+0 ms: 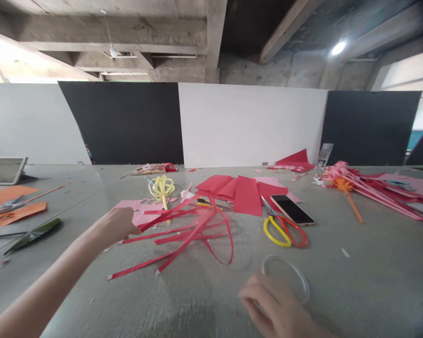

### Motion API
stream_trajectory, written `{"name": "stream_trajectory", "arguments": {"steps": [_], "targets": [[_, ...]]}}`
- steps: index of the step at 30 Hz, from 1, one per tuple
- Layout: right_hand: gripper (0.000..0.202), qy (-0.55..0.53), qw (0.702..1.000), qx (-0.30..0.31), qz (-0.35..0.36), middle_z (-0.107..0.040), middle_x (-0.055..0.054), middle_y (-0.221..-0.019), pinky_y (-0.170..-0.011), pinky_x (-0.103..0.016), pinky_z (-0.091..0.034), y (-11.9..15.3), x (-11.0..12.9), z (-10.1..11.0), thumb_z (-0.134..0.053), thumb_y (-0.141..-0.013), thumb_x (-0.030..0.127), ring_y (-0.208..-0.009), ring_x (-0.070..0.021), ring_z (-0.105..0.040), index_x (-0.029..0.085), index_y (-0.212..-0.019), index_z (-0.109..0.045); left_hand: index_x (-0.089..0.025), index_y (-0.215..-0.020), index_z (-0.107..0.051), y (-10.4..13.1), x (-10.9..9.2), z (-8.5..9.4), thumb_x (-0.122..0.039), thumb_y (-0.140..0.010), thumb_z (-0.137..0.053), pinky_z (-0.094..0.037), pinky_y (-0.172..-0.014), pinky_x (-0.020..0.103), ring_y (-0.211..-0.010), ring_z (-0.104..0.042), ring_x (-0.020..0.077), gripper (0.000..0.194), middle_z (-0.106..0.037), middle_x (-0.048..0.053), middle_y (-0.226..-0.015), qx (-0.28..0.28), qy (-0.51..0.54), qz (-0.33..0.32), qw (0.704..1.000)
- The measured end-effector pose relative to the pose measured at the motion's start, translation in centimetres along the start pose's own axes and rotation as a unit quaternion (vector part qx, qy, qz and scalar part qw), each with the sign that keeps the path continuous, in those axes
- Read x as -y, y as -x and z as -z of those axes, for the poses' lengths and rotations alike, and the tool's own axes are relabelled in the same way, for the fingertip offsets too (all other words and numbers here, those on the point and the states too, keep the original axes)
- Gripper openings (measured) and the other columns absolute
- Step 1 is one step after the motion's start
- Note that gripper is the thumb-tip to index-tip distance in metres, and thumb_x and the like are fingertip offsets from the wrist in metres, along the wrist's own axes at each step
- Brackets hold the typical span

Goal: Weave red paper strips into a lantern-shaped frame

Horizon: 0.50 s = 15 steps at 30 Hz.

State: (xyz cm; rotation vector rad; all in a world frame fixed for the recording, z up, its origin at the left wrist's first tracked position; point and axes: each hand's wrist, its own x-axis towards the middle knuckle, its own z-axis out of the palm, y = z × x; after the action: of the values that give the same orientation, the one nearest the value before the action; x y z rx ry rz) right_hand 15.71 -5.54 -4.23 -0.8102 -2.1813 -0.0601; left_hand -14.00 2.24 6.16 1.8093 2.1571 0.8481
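Observation:
My left hand [118, 224] is at the left end of a loose pile of red paper strips [193, 232], its fingers closed on one strip's end. Some strips have pale tips, and one curls in a loop on the right. My right hand [273, 307], blurred, hovers low at the front with curled fingers; what they hold, if anything, is hidden. Partly behind it shows a clear ring [305, 281], like a tape roll. Behind the strips are a yellow paper-strip flower [161, 188], a yellow cutter [206, 202] and pink paper [144, 213].
Scissors [285, 232] with yellow and red handles lie beside a phone [292, 209], by folded red paper [246, 196]. Pink strips [370, 185] and an orange flower [354, 204] lie right. Left are orange paper [14, 218], a green leaf shape [35, 234] and a tablet [5, 170].

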Motion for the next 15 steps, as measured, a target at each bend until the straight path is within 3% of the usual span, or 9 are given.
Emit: {"name": "stream_trajectory", "arguments": {"steps": [1,2,4,6,8,11,15], "targets": [[0.017,0.000,1.000,-0.002,0.000,-0.056,-0.001,-0.061,-0.053,-0.021,-0.042,0.0,0.0,0.0,-0.037,-0.079,0.008,-0.056,-0.0118,-0.053,0.018,-0.075,-0.050,-0.005,-0.076,-0.054,1.1,-0.7,-0.4,-0.009,-0.072,-0.035,-0.042,-0.062,0.023,-0.070,-0.057,0.0150,0.020,-0.053,-0.002,-0.059,-0.061,-0.120,-0.026,0.991],[0.017,0.001,1.000,-0.004,-0.004,-0.057,-0.001,-0.061,-0.053,-0.022,-0.042,0.0,0.0,0.0,-0.037,-0.079,0.008,-0.056,-0.0119,-0.053,0.018,-0.075,-0.050,-0.004,-0.087,-0.052,2.3,-1.6,-1.0,-0.004,-0.072,-0.030,-0.044,-0.061,0.027,-0.078,-0.056,0.0208,0.027,-0.056,0.006,-0.078,-0.125,-0.228,-0.066,0.963],[0.017,0.001,1.000,-0.004,-0.009,-0.057,-0.001,-0.062,-0.053,-0.021,-0.042,0.0,0.0,0.0,-0.038,-0.078,0.008,-0.057,-0.0119,-0.053,0.019,-0.075,-0.050,-0.008,-0.109,-0.045,4.7,-3.3,-2.8,0.001,-0.073,-0.026,-0.045,-0.065,0.032,-0.096,-0.050,0.0276,0.042,-0.046,0.017,-0.109,-0.189,-0.337,-0.178,0.905],[0.017,-0.001,1.000,0.000,-0.013,-0.057,-0.002,-0.063,-0.053,-0.021,-0.042,0.0,0.1,0.0,-0.038,-0.078,0.008,-0.057,-0.0120,-0.054,0.019,-0.075,-0.051,-0.014,-0.105,-0.049,6.7,-4.6,-5.0,0.007,-0.068,-0.027,-0.045,-0.072,0.032,-0.092,-0.052,0.0235,0.048,-0.048,0.013,-0.107,-0.132,-0.360,-0.289,0.877],[0.017,-0.005,1.000,-0.003,-0.013,-0.058,-0.002,-0.063,-0.054,-0.021,-0.043,-0.1,0.1,0.1,-0.038,-0.078,0.008,-0.058,-0.0121,-0.054,0.018,-0.076,-0.051,-0.015,-0.098,-0.053,7.5,-5.1,-6.7,0.008,-0.063,-0.030,-0.046,-0.071,0.031,-0.090,-0.052,0.0225,0.048,-0.049,0.011,-0.103,-0.043,-0.349,-0.333,0.875],[0.017,-0.017,1.000,-0.002,-0.012,-0.057,-0.002,-0.064,-0.055,-0.022,-0.043,-0.1,0.0,0.2,-0.037,-0.078,0.007,-0.059,-0.0123,-0.053,0.018,-0.078,-0.051,-0.013,-0.088,-0.057,7.2,-5.3,-7.6,0.008,-0.059,-0.032,-0.047,-0.068,0.031,-0.090,-0.052,0.0227,0.044,-0.050,0.012,-0.102,0.028,-0.338,-0.308,0.889],[0.016,-0.017,1.000,-0.007,-0.007,-0.056,-0.002,-0.063,-0.054,-0.022,-0.042,0.0,-0.4,0.0,-0.038,-0.078,0.007,-0.058,-0.0128,-0.052,0.017,-0.077,-0.050,-0.008,-0.076,-0.063,6.5,-5.2,-6.5,0.003,-0.064,-0.036,-0.043,-0.075,0.039,-0.095,-0.050,0.0294,0.032,-0.052,0.019,-0.101,0.075,-0.392,-0.257,0.880]]}}
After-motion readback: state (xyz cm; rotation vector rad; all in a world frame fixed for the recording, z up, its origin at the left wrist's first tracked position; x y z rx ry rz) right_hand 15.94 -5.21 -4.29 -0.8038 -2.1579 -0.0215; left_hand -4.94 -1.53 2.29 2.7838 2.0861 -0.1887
